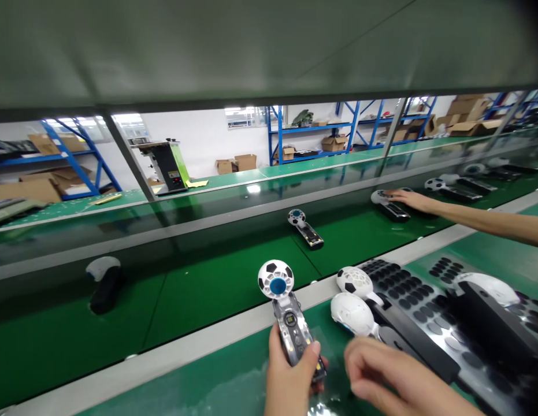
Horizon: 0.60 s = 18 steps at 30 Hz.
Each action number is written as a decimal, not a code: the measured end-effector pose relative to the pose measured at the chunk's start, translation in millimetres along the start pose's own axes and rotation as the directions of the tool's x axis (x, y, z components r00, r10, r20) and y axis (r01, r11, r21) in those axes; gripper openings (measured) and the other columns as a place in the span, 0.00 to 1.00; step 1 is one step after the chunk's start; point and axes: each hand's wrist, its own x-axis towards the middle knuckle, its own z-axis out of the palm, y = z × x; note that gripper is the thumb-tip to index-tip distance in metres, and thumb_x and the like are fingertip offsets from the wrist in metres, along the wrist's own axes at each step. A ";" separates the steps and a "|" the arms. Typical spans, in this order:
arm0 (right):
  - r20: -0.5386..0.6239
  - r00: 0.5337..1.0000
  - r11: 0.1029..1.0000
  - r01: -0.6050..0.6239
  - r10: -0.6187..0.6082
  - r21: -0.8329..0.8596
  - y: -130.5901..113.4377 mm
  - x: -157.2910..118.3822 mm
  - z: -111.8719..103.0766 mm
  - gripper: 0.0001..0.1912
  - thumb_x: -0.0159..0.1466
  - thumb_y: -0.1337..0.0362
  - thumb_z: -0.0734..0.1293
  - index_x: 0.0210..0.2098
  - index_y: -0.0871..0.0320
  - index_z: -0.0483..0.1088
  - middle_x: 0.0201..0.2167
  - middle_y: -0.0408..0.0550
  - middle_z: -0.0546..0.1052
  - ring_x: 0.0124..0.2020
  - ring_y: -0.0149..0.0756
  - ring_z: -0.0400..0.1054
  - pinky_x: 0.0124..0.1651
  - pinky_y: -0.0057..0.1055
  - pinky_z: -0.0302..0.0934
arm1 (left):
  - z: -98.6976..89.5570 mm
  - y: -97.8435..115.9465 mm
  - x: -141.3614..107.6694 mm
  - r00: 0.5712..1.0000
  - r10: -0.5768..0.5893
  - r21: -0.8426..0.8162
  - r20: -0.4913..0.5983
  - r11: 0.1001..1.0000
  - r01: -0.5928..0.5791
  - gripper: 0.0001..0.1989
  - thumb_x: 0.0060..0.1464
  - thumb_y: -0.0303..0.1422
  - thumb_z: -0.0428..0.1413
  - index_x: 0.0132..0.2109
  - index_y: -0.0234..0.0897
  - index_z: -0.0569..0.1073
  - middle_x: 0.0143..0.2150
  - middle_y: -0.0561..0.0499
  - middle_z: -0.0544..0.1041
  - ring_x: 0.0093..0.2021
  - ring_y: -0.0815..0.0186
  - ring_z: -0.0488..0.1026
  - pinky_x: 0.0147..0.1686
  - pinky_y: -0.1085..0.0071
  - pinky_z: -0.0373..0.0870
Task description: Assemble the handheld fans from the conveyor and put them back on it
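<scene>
My left hand (292,375) is wrapped round the lower body of a handheld fan (290,320). Its round head is patterned like a football with a blue centre, and its grey body faces up with a small square display. To the right, my right hand (381,370) is blurred, with its fingers curled in; whether it pinches anything is hidden. Just beyond that hand, two more fans with white heads (353,315) and black handles lie side by side on the bench. Under and beside them are sheets of round black stickers (407,292).
A green conveyor belt (225,271) runs across ahead, carrying several fans, one (305,228) near the middle and one (106,280) at left. Another person's hand (407,199) touches a fan at right. A metal panel (251,52) hangs overhead. Blue shelving (312,130) stands behind.
</scene>
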 end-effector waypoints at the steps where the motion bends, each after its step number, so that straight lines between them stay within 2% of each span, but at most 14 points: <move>1: -0.041 0.999 0.999 0.006 -0.004 0.047 -5.8 3.9 -2.9 0.06 0.56 0.68 0.59 0.23 0.54 0.59 0.33 0.43 0.69 0.35 0.34 0.64 0.39 0.27 0.58 | 0.0 -1.3 -0.8 1.000 0.022 0.052 -0.008 0.998 -0.022 0.38 0.37 0.37 0.60 0.53 0.38 0.51 0.24 0.52 0.73 0.21 0.66 0.70 0.17 0.75 0.63; 3: -0.124 0.992 0.992 -0.005 0.021 0.128 -17.2 15.5 -5.2 0.06 0.57 0.67 0.58 0.24 0.55 0.60 0.45 0.44 0.66 0.46 0.35 0.61 0.48 0.29 0.54 | 0.3 -1.4 -3.8 0.997 0.075 0.169 -0.016 0.983 -0.071 0.39 0.37 0.34 0.59 0.56 0.36 0.50 0.26 0.50 0.75 0.18 0.67 0.68 0.18 0.73 0.63; 5: -0.176 0.983 0.989 -0.022 0.048 0.148 -26.3 29.1 -3.8 0.06 0.58 0.67 0.58 0.24 0.55 0.61 0.53 0.42 0.59 0.54 0.37 0.54 0.53 0.31 0.50 | 1.2 1.3 -8.0 0.992 0.118 0.271 -0.034 0.957 -0.104 0.40 0.36 0.31 0.58 0.57 0.34 0.51 0.34 0.45 0.76 0.23 0.63 0.71 0.21 0.70 0.65; 7: -0.195 0.980 0.995 -0.007 0.028 0.104 -31.5 40.6 -1.2 0.06 0.57 0.68 0.58 0.24 0.55 0.61 0.49 0.43 0.63 0.50 0.37 0.57 0.49 0.31 0.53 | 2.2 5.2 -11.9 0.987 0.153 0.340 -0.054 0.932 -0.126 0.39 0.34 0.29 0.58 0.56 0.33 0.54 0.39 0.42 0.76 0.33 0.57 0.74 0.30 0.68 0.67; 9: -0.208 0.978 0.999 0.024 -0.017 0.033 -33.2 47.1 0.3 0.07 0.57 0.71 0.57 0.24 0.55 0.60 0.40 0.42 0.67 0.41 0.34 0.63 0.41 0.29 0.57 | 3.1 8.4 -14.4 0.983 0.173 0.375 -0.060 0.917 -0.138 0.39 0.33 0.28 0.58 0.56 0.35 0.56 0.42 0.42 0.76 0.41 0.54 0.73 0.37 0.68 0.66; 11: -0.210 0.977 0.999 0.036 -0.037 -0.013 -32.8 48.9 0.2 0.07 0.56 0.72 0.57 0.24 0.55 0.60 0.35 0.41 0.67 0.35 0.31 0.63 0.36 0.27 0.57 | 3.4 10.0 -15.2 0.982 0.182 0.390 -0.041 0.908 -0.152 0.39 0.33 0.28 0.58 0.56 0.36 0.57 0.44 0.42 0.75 0.43 0.53 0.72 0.39 0.68 0.65; 18: -0.192 0.981 1.000 0.012 -0.009 0.015 -33.4 44.8 1.9 0.07 0.57 0.72 0.57 0.23 0.56 0.59 0.35 0.39 0.65 0.36 0.31 0.63 0.37 0.27 0.56 | 2.8 9.0 -14.8 0.981 0.192 0.448 -0.010 0.878 -0.167 0.41 0.34 0.29 0.56 0.59 0.31 0.54 0.48 0.38 0.73 0.45 0.53 0.71 0.39 0.69 0.65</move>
